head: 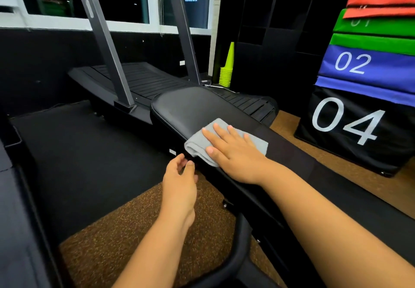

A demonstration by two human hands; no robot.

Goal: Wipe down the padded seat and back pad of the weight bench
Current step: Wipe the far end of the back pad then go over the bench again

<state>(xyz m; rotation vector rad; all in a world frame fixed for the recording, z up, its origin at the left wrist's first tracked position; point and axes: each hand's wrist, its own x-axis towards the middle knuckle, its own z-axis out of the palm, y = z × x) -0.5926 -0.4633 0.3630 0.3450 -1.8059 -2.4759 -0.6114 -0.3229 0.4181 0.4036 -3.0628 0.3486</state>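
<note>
Folded grey microfibre cloth: lying on the black padded vinyl bench surface, pinned under the right hand, fingers straight and spread flat. Left hand: loosely curled, holding nothing, just beside the pad's near edge below the cloth.

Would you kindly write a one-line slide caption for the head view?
Right hand presses a grey cloth flat on the black bench pad; left hand hovers beside it.
</note>
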